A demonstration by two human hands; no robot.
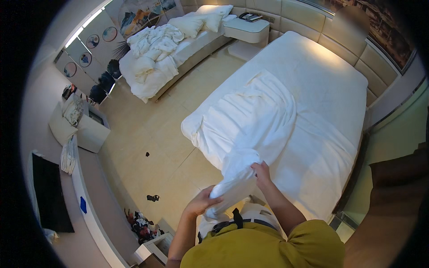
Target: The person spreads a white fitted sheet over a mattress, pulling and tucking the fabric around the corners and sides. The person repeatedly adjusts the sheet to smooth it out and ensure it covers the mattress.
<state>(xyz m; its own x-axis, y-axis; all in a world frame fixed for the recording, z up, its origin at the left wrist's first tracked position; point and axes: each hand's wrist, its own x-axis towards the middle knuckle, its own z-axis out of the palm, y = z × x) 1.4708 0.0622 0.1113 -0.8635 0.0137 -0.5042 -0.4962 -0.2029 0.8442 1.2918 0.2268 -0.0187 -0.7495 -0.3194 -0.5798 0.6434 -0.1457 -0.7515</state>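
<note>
A bunched white bed cover point(248, 114) lies across the foot half of the near bed and hangs over its edge towards me. My left hand point(203, 201) grips the cover's lower end, thumb on top, just in front of my body. Farther right and a little higher, my right hand point(261, 172) is closed on another part of the same cloth. Between both hands the fabric is lifted off the bed. Beneath it, a smooth white sheet point(318, 90) covers the mattress. Some fingers of both hands are hidden by cloth.
A second bed with rumpled bedding point(152, 50) and pillows point(187, 26) stands beyond a nightstand point(246, 30) with a telephone point(250, 16). Small dark items point(153, 198) lie on the tiled floor. On the left are a wall shelf point(83, 204), a television point(50, 194) and a white cabinet point(92, 130).
</note>
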